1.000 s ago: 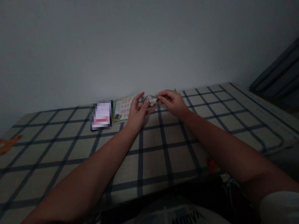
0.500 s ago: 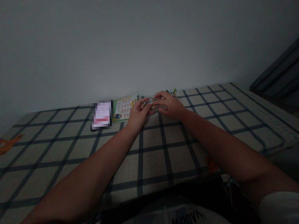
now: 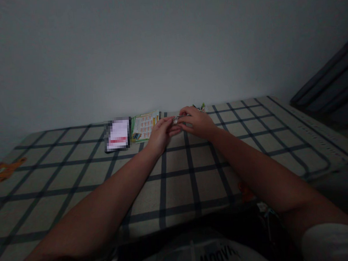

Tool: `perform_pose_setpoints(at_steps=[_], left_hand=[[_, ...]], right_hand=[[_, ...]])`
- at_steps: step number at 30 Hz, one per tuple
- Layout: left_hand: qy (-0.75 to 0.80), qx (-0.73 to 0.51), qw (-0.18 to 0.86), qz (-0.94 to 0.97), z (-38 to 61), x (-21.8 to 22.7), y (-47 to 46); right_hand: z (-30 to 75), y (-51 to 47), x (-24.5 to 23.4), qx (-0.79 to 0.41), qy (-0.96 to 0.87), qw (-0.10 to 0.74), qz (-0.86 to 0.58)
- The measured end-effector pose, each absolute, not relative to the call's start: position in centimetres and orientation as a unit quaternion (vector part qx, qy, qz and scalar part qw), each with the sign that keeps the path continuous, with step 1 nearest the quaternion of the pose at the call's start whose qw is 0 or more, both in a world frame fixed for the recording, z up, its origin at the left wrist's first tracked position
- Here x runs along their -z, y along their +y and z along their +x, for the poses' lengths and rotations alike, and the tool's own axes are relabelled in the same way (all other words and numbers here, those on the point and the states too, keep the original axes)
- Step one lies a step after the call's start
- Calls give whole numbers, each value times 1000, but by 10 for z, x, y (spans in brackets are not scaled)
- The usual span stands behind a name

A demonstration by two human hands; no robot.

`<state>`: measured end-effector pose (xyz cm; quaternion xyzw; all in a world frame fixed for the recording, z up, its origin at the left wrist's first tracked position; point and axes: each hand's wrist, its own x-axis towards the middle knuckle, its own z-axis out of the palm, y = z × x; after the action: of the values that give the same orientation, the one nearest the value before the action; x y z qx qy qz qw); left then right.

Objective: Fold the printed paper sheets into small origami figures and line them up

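Observation:
My left hand (image 3: 160,135) and my right hand (image 3: 199,123) meet over the far part of the table. Between their fingertips is a small shiny, silvery piece (image 3: 176,119), like crinkled foil or clear plastic; its exact kind is too small to tell. The left thumb and fingers pinch its left side. From the right, bent fingers grip it, partly covering it. A printed green and white sheet (image 3: 146,126) lies just left of the left hand. Behind the right hand, a small green and white crumpled item (image 3: 203,107) is partly hidden.
The table wears a checked cloth (image 3: 176,192). A phone-like device (image 3: 118,133) with a blurred, lit screen lies left of the sheet. A grey wall (image 3: 170,50) rises behind the table. Dark folded fabric (image 3: 330,77) hangs at the right.
The fingers of both hands have shifted slightly around the shiny piece, and less of it shows. The left fingers are straighter and closer together. The sheet and the device stay in place.

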<state>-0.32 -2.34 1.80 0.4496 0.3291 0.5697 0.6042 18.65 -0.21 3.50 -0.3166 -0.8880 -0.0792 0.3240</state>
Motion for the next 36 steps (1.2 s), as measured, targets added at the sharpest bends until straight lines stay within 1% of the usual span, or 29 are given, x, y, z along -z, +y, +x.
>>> perform_pose_setpoints(at_steps=[4, 10, 13, 20, 27, 32, 36], left_hand=[[326, -562, 598, 469, -3, -15, -23], [336, -564, 551, 515, -1, -13, -24], [339, -565, 539, 525, -1, -13, -23], [411, -583, 434, 550, -5, -10, -20], [439, -572, 413, 556, -7, -13, -21], [465, -566, 369, 573, -8, -15, -22], [462, -563, 377, 573, -8, -14, -21]], right_hand=[[185, -2, -36, 73, -891, 319, -314], [182, 2, -33, 33, -870, 366, -329], [183, 5, -31, 30, -868, 373, -326], [184, 3, -31, -2, -871, 381, -311], [181, 2, -32, -150, -810, 441, -357], [183, 6, -33, -264, -785, 421, -368], [182, 7, -34, -326, -762, 411, -379]])
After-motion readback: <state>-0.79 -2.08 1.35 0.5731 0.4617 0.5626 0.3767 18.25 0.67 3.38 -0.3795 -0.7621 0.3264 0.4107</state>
